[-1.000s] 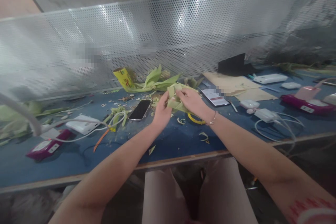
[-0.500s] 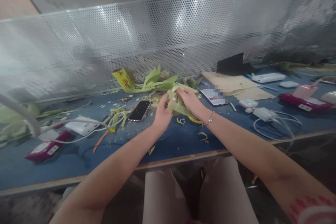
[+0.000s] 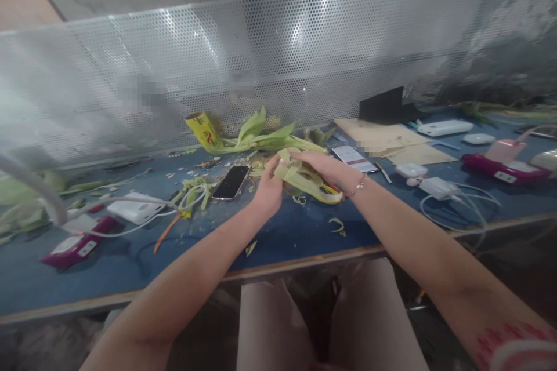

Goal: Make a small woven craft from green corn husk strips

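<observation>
Between my two hands is a folded piece of pale green corn husk, with strips hanging down toward the right. My left hand grips its left side, fingers partly hidden behind it. From above and the right, my right hand holds the upper edge, its fingertips bent over the husk. A yellow and red curved item shows by the strips below my right hand; its kind is unclear. Just left of my left hand lies a black-screened phone. Larger green husk leaves lie behind my hands.
Husk scraps litter the blue table. At left are a purple power strip, a white power bank and cables. A yellow tube leans by the perforated metal screen. Right are another phone, cardboard and a charger.
My right hand has shifted slightly right and turned over the husk. The husk's strips now spread lower and to the right, and more of the right-hand phone's screen shows.
</observation>
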Demonstrator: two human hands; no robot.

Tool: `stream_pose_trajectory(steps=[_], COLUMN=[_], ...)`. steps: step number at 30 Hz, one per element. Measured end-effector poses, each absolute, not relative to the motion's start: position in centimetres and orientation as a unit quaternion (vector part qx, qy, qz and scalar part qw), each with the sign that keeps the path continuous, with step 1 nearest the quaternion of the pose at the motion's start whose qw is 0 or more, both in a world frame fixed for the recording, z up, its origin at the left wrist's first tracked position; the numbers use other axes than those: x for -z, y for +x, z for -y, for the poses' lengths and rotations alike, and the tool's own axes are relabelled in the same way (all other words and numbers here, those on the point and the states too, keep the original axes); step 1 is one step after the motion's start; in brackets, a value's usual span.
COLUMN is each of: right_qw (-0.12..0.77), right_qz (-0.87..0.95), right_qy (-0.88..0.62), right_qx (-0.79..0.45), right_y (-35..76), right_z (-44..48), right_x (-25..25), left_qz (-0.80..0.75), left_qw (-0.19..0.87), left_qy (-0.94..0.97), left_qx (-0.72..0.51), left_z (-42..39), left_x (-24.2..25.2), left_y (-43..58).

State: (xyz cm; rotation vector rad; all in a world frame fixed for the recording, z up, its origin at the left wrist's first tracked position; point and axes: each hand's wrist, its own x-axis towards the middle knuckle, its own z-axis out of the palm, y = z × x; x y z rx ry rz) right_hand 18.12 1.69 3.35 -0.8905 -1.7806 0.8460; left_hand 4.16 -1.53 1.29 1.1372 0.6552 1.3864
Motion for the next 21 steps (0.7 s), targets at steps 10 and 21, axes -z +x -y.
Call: stream_pose_trajectory(steps=[10, 21], right_qw=[0.353, 0.367], right_qz=[0.782, 0.755], right_qy=[-0.396, -0.228], right_qx=[-0.327, -0.494], right_y=[21.3, 22.8], right_z=[-1.4, -0.1], right_x=[-5.6, -6.4], left_qz=[-0.294, -0.329], left_qw=[0.582, 0.537], left_qy=[0.467, 0.476], left_qx=[-0.597, -0.614], left_z=[0.9, -0.2], left_x=[-1.6, -1.2], left_y=[3.9, 3.4])
